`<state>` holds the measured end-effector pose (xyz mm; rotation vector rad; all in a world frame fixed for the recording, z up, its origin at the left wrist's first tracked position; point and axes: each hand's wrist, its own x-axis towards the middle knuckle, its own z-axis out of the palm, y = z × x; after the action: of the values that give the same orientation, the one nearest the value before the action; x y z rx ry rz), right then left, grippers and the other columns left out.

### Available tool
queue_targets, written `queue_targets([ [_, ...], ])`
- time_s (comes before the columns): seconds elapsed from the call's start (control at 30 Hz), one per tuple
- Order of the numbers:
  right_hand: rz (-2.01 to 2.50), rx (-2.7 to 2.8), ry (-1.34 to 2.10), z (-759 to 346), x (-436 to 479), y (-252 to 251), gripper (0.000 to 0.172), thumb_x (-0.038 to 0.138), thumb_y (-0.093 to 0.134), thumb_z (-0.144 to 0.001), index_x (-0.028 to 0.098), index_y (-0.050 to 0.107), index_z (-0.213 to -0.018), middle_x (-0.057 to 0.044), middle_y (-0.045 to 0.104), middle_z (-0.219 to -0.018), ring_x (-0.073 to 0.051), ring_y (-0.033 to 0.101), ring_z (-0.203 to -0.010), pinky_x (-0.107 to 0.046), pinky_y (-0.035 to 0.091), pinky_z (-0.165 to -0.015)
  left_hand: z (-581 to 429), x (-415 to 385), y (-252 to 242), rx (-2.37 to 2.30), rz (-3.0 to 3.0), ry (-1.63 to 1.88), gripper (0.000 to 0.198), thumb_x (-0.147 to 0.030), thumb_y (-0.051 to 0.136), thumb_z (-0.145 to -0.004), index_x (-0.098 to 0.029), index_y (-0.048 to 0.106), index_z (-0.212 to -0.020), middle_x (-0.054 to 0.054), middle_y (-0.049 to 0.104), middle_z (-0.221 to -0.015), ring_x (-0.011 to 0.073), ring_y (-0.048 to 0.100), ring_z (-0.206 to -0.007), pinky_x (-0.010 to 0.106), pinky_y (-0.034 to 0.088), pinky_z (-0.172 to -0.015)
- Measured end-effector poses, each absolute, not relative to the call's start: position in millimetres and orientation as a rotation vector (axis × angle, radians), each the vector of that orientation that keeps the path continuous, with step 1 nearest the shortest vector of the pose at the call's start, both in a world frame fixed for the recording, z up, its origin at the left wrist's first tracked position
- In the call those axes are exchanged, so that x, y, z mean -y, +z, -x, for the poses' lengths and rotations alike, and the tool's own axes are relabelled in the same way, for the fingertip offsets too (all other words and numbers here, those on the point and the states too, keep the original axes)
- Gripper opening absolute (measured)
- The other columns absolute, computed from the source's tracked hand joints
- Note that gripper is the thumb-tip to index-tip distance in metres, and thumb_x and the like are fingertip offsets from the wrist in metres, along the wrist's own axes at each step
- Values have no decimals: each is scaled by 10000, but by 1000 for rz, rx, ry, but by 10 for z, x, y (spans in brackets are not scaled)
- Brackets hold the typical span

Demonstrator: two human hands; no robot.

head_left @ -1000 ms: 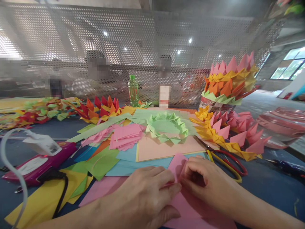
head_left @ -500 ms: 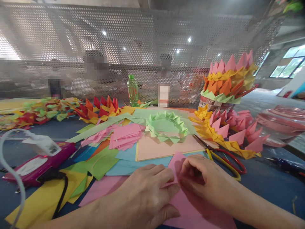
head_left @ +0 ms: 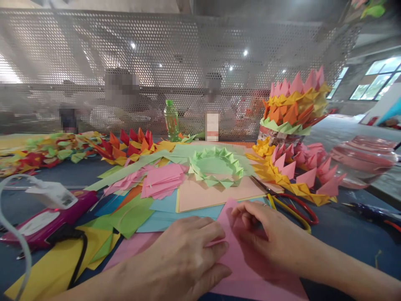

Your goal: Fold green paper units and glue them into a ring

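Note:
A large pink sheet [head_left: 250, 271] lies at the front, with a raised or folded part standing between my hands. My left hand [head_left: 194, 251] rests on the paper from the left, its fingers slightly bent and apart, with nothing seen in them. From the right, my right hand [head_left: 263, 230] is over the sheet with its fingers curled; whether paper is between the thumb and fingers is hard to tell. Just beyond are peach sheets [head_left: 216, 194] and blue sheets [head_left: 181, 219]. A ring of folded light green paper [head_left: 216, 167] sits behind them.
Scissors [head_left: 300, 209] lie right of my right hand, with a pen [head_left: 369, 211] farther right. A purple power strip [head_left: 56, 221] with a charger and cables is at left. Small pink sheets [head_left: 163, 179], a green bottle [head_left: 171, 121] and a tiered paper flower [head_left: 291, 108] stand or lie behind.
The view has shifted slightly. My right hand's index finger and thumb have moved a little apart. My left hand remains on the pink paper.

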<state>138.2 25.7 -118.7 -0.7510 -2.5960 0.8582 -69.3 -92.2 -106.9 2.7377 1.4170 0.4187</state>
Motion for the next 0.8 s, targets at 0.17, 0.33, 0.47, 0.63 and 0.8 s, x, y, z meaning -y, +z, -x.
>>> queue_targets([
  [0.17, 959, 2570, 686, -1299, -188, -1219, 232, 285, 730, -786, 243, 605, -977, 16, 649, -794, -212, 570, -772, -314, 378, -687, 669, 917, -1063, -1424, -2748, 458, 244, -312, 438, -1029, -177, 636, -985, 41, 638, -964, 207, 623, -854, 333, 476, -728],
  [0.33, 802, 2565, 903, -1342, -261, -1206, 226, 172, 642, -825, 254, 586, -1028, 42, 626, -797, -160, 575, -751, -272, 398, -676, 675, 925, -1051, -1433, -2759, 527, 265, -292, 406, -1042, -196, 651, -1064, 41, 658, -990, 194, 633, -868, 315, 485, -748],
  [0.47, 725, 2576, 941, -1413, -308, -1200, 263, 76, 602, -812, 244, 582, -1013, 44, 623, -816, -147, 575, -776, -260, 417, -710, 706, 945, -1059, -1436, -2722, 574, 237, -277, 447, -1028, -215, 664, -1100, 41, 662, -1033, 187, 635, -937, 304, 493, -835],
  [0.63, 648, 2588, 941, -1448, -304, -1180, 376, -12, 556, -774, 253, 587, -1039, 35, 656, -966, -153, 590, -888, -262, 433, -786, 782, 893, -1079, -1388, -2587, 600, 229, -182, 483, -989, -213, 662, -1129, 37, 649, -1081, 172, 612, -999, 295, 485, -898],
  [0.8, 599, 2637, 920, -1439, -288, -1144, 314, -34, 534, -767, 222, 598, -937, 24, 652, -911, -157, 580, -845, -257, 431, -736, 922, 782, -1102, -1419, -2611, 526, 510, 23, 404, -901, -208, 543, -1334, 74, 538, -1361, 207, 476, -1276, 351, 395, -1092],
])
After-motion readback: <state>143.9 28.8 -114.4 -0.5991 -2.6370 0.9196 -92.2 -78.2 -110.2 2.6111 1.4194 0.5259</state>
